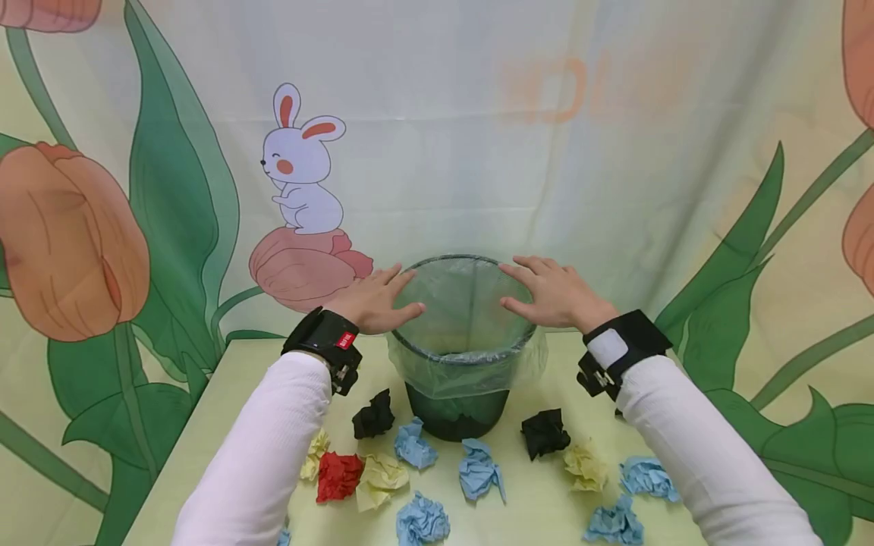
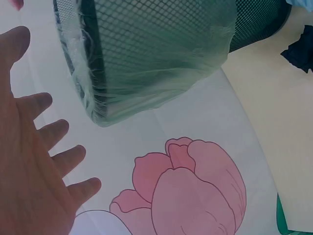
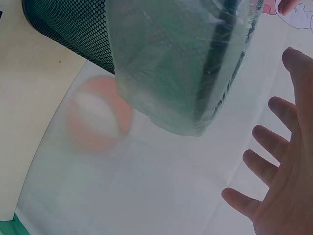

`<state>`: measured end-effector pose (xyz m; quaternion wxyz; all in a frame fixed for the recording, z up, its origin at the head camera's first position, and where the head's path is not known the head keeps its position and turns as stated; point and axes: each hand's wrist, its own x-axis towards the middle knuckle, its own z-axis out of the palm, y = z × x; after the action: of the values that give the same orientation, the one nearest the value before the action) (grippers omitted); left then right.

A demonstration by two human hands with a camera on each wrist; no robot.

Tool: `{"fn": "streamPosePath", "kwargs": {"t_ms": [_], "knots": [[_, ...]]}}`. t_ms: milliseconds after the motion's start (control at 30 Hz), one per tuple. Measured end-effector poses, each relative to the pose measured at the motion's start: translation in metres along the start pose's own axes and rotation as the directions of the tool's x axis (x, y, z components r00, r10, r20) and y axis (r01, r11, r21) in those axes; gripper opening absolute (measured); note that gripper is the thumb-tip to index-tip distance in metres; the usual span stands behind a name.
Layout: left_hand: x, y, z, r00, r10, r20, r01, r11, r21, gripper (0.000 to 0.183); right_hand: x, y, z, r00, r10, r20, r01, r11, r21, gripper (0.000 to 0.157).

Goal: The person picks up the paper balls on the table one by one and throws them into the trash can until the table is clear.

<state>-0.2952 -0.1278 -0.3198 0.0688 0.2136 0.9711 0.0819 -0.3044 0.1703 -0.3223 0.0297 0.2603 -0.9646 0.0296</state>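
Note:
A dark mesh wastebasket (image 1: 457, 421) stands upright at the back of the table, lined with a translucent green plastic bag (image 1: 471, 379) folded over its rim. My left hand (image 1: 378, 299) is held at the left of the rim, fingers spread and straight. On the opposite side my right hand (image 1: 556, 292) is spread likewise, thumb towards the basket's mouth. Both wrist views show a gap between the bag and the left hand (image 2: 36, 142) and the right hand (image 3: 283, 147). Neither hand holds anything.
Crumpled paper balls lie in front of the basket: several blue ones (image 1: 422, 519), a red one (image 1: 339, 476), yellow ones (image 1: 381, 480) and black ones (image 1: 545, 434). A printed curtain (image 1: 437, 152) with tulips and a rabbit hangs behind the pale table (image 1: 239, 379).

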Motion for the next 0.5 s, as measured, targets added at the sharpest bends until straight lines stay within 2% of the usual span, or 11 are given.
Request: {"fn": "streamPosePath", "kwargs": {"t_ms": [300, 500], "knots": [[-0.007, -0.008, 0.005, 0.993, 0.055, -0.102, -0.065, 0.993, -0.095, 0.065, -0.008, 0.002, 0.005, 0.99, -0.066, -0.123, 0.066, 0.998, -0.006, 0.058], [-0.011, -0.01, 0.008, 0.992, 0.031, -0.122, -0.049, 0.988, -0.146, 0.062, -0.017, 0.005, 0.013, 0.978, -0.107, -0.176, 0.111, 0.994, 0.01, 0.057]]}}
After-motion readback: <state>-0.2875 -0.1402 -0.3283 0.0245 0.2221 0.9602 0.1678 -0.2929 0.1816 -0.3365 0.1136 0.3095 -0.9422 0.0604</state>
